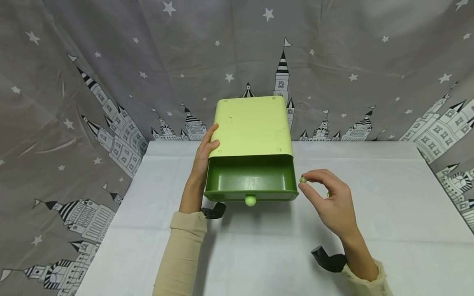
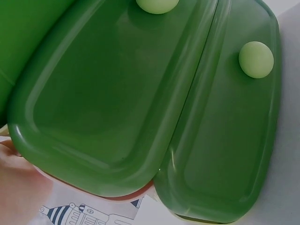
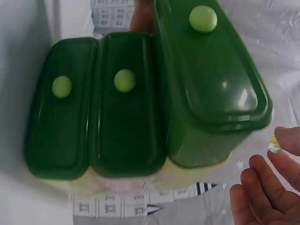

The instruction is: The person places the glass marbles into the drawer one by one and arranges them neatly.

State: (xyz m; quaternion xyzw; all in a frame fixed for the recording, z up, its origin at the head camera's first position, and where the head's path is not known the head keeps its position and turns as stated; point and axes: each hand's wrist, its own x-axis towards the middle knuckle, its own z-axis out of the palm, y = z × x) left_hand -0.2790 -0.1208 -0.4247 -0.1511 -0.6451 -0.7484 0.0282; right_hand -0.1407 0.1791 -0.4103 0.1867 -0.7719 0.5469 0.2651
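A small drawer unit point(image 1: 252, 127) with a pale yellow-green casing stands on the white table. Its dark green top drawer point(image 1: 229, 196) is pulled out, and its inside looks bare. My left hand point(image 1: 201, 162) rests against the casing's left side, with fingertips at the upper edge. Just right of the drawer, my right hand point(image 1: 333, 201) pinches a clear marble point(image 3: 274, 144) with yellow-green colour between thumb and forefinger. A second greenish spot point(image 1: 328, 194) shows by that hand's fingers, too small to tell surely. Two lower drawers, the middle one point(image 3: 129, 126) and the bottom one point(image 3: 61, 136), are pushed in.
The white cloth-covered table point(image 1: 389, 197) spreads around the unit. A grey curtain point(image 1: 237, 49) printed with stars and castles hangs behind and at both sides. Dark wrist camera mounts point(image 1: 329, 260) sit beneath both wrists. Round pale knobs point(image 3: 124, 80) stick out from the drawers.
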